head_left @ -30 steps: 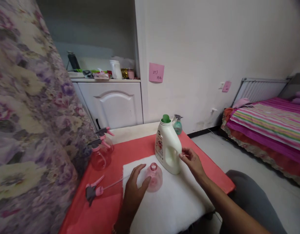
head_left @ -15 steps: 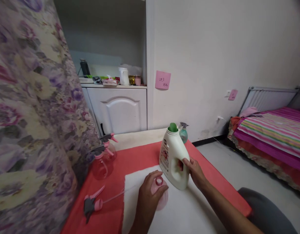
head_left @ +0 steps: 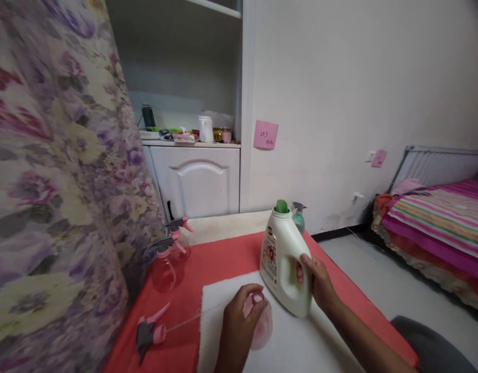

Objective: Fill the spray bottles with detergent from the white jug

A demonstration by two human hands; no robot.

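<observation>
My left hand (head_left: pixel 242 321) is closed around the neck of a see-through pink spray bottle (head_left: pixel 264 330) without its spray head; the round mouth faces up. With my right hand (head_left: pixel 319 282) I grip the handle of a large cream detergent jug (head_left: pixel 283 259), which stands nearly upright just right of the bottle. A green spout (head_left: pixel 281 206) shows in the jug's uncapped neck. A grey and pink spray head (head_left: pixel 148 334) with a thin tube lies on the red tabletop, left of my left hand.
Two pink spray bottles (head_left: pixel 168 272) with heads stand at the left by a floral curtain (head_left: pixel 68 171). Behind the jug is a green spray bottle (head_left: pixel 298 220). A white cloth (head_left: pixel 219 300) covers part of the red table (head_left: pixel 223 254). A bed (head_left: pixel 437 228) is at the right.
My left fingers have closed in more tightly around the bottle's neck. My view has shifted slightly, so the scene sits lower and further right. My right hand keeps its hold on the jug.
</observation>
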